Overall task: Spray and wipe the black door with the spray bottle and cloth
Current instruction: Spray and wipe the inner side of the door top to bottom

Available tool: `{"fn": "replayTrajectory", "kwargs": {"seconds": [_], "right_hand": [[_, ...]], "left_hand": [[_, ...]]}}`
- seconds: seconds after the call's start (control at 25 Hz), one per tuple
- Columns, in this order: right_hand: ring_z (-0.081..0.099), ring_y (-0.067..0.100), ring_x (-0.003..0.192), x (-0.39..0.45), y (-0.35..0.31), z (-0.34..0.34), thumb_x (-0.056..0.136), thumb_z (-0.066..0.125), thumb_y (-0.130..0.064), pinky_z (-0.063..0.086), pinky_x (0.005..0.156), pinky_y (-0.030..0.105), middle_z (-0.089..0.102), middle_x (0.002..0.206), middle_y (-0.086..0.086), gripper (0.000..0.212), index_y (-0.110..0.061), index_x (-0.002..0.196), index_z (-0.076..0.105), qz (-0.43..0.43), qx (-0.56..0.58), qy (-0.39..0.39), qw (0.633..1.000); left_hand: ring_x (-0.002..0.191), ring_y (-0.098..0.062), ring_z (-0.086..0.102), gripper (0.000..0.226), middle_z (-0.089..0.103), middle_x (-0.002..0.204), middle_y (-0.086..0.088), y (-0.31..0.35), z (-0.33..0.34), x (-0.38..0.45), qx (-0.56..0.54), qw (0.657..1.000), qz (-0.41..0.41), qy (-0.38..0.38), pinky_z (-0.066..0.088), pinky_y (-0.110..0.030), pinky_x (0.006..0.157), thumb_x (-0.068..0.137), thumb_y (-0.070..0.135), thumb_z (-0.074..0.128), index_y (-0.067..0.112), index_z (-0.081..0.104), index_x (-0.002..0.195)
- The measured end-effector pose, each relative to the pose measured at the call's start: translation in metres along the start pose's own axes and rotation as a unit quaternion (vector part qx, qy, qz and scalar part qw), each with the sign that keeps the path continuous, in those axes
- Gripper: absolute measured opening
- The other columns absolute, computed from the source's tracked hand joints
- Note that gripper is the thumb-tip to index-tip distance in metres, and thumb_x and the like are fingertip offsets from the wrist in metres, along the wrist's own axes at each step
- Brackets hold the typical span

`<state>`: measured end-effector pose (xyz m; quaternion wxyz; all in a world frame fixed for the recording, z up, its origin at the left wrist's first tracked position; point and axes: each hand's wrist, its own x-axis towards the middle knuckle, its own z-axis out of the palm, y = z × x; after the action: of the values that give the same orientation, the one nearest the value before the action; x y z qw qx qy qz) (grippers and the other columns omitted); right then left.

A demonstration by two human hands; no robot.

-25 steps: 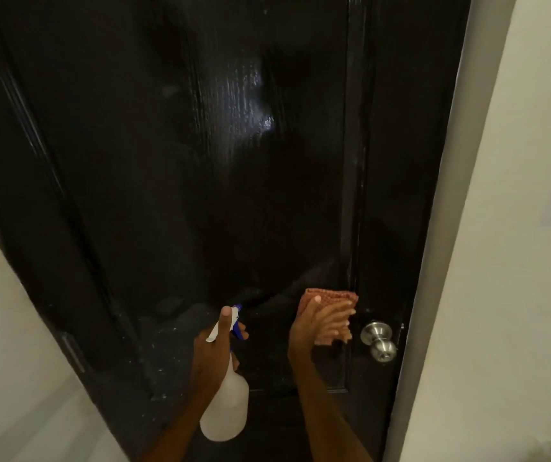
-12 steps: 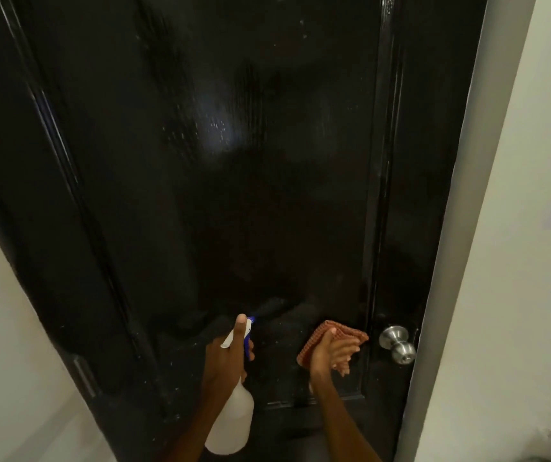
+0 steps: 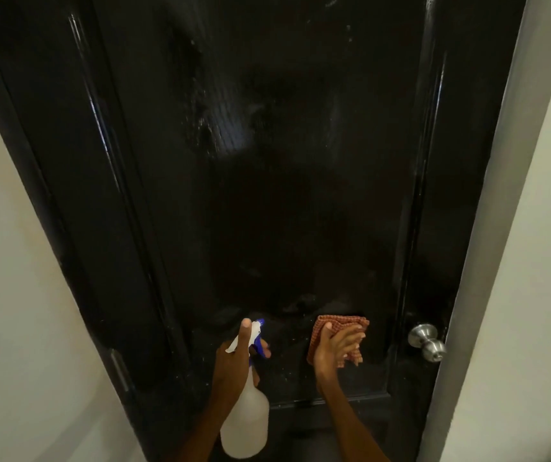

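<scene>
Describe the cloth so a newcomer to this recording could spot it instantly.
Start at the black door and drop to its lower panel, left of the silver doorknob. The cloth sits there under the right hand, the only orange, checked, soft thing beside the white spray bottle.

Round silver door knob (image 3: 428,342), metal, two-lobed with a keyhole face, sits low at the right, just beside the grey door frame (image 3: 487,228). The frame strip runs diagonally from top right down to bottom right, and the white wall (image 3: 544,261) lies right of it. Another pale wall (image 3: 10,261) fills the left side, off-white and plain, with a slightly greenish tint lower down. A small metal hinge plate (image 3: 119,370) shows low at the left.
</scene>
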<state>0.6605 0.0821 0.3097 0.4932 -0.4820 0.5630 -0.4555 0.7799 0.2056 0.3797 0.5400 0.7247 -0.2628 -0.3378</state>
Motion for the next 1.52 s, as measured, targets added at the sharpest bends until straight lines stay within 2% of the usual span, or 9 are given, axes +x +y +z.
{"fn": "replayTrajectory", "kwargs": {"seconds": [0.16, 0.32, 0.72, 0.92, 1.08, 1.2, 1.36, 1.44, 1.52], "right_hand": [[-0.024, 0.036, 0.153, -0.006, 0.005, 0.015, 0.068, 0.013, -0.089, -0.012, 0.122, 0.056, -0.030, 0.166, 0.011, 0.122, -0.015, 0.159, -0.020, -0.034, -0.002, -0.066, 0.997], [-0.031, 0.031, 0.150, -0.018, -0.002, 0.026, 0.058, 0.003, -0.106, -0.018, 0.119, 0.053, -0.035, 0.164, 0.006, 0.135, -0.019, 0.158, -0.023, -0.065, -0.010, -0.057, 0.996], [-0.040, 0.025, 0.144, -0.019, 0.010, 0.055, 0.081, 0.013, -0.082, -0.017, 0.122, 0.058, -0.048, 0.151, -0.007, 0.098, -0.028, 0.150, -0.032, -0.127, -0.090, -0.056, 0.986], [-0.045, 0.029, 0.143, -0.027, 0.017, 0.077, 0.088, -0.006, -0.082, -0.028, 0.117, 0.052, -0.049, 0.154, 0.002, 0.087, -0.028, 0.152, -0.032, -0.222, -0.207, -0.083, 0.949], [-0.033, 0.043, 0.145, -0.040, 0.006, 0.105, 0.102, 0.009, -0.064, -0.033, 0.108, 0.055, -0.037, 0.159, 0.010, 0.075, -0.027, 0.156, -0.028, -0.308, -0.381, -0.124, 0.863], [-0.023, 0.040, 0.151, -0.038, 0.004, 0.121, 0.102, 0.055, -0.033, -0.021, 0.112, 0.061, -0.032, 0.162, 0.002, 0.096, -0.037, 0.157, -0.025, -0.478, -0.486, -0.197, 0.704], [-0.009, 0.025, 0.156, -0.005, 0.005, 0.094, 0.100, 0.059, -0.030, -0.001, 0.123, 0.052, -0.011, 0.171, -0.005, 0.092, -0.040, 0.162, -0.008, -0.611, -0.530, -0.234, 0.540], [-0.001, 0.025, 0.157, 0.017, 0.013, 0.063, 0.102, 0.050, -0.044, 0.016, 0.123, 0.055, 0.000, 0.172, -0.003, 0.080, -0.038, 0.163, 0.000, -0.609, -0.532, -0.166, 0.564], [-0.008, 0.029, 0.158, 0.040, 0.026, 0.020, 0.103, 0.036, -0.050, 0.013, 0.124, 0.060, -0.005, 0.172, 0.000, 0.072, -0.035, 0.164, -0.001, -0.542, -0.502, -0.066, 0.671]], "left_hand": [[0.054, -0.019, 0.058, 0.059, 0.062, 0.062, -0.011, -0.004, -0.023, -0.003, -0.024, 0.999, 0.034, 0.025, 0.048, -0.028, 0.058, 0.093, 0.056, 0.042, 0.004, 0.061, 0.071], [0.062, -0.021, 0.063, 0.061, 0.070, 0.081, -0.020, -0.014, -0.039, -0.005, -0.083, 0.996, 0.013, 0.029, 0.053, -0.034, 0.064, 0.097, 0.049, 0.040, -0.005, 0.067, 0.086], [0.061, -0.020, 0.058, 0.043, 0.062, 0.073, -0.014, -0.020, -0.060, -0.006, -0.088, 0.990, -0.061, 0.090, 0.042, -0.027, 0.056, 0.098, 0.038, 0.048, 0.006, 0.059, 0.071], [0.060, -0.022, 0.060, 0.051, 0.066, 0.074, -0.015, -0.033, -0.076, -0.016, -0.118, 0.978, -0.070, 0.159, 0.046, -0.030, 0.054, 0.095, 0.051, 0.048, 0.005, 0.064, 0.080], [0.077, -0.024, 0.064, 0.034, 0.068, 0.088, -0.015, -0.036, -0.088, -0.021, -0.145, 0.977, -0.051, 0.148, 0.046, -0.033, 0.069, 0.100, 0.035, 0.046, 0.011, 0.063, 0.081], [0.079, -0.023, 0.064, 0.029, 0.068, 0.086, -0.012, -0.040, -0.096, -0.024, -0.144, 0.978, -0.034, 0.147, 0.046, -0.032, 0.068, 0.100, 0.031, 0.046, 0.010, 0.064, 0.090], [0.072, -0.021, 0.058, 0.026, 0.062, 0.085, -0.014, -0.035, -0.093, -0.021, -0.119, 0.979, -0.071, 0.147, 0.044, -0.034, 0.070, 0.100, 0.021, 0.049, 0.010, 0.058, 0.078], [0.069, -0.019, 0.055, 0.028, 0.059, 0.079, -0.011, -0.030, -0.082, -0.024, -0.105, 0.981, -0.071, 0.146, 0.041, -0.033, 0.068, 0.100, 0.021, 0.049, 0.011, 0.055, 0.074], [0.068, -0.018, 0.052, 0.032, 0.056, 0.074, -0.008, -0.030, -0.065, -0.027, -0.106, 0.984, -0.060, 0.134, 0.039, -0.034, 0.076, 0.100, 0.021, 0.048, 0.011, 0.054, 0.070]]}}
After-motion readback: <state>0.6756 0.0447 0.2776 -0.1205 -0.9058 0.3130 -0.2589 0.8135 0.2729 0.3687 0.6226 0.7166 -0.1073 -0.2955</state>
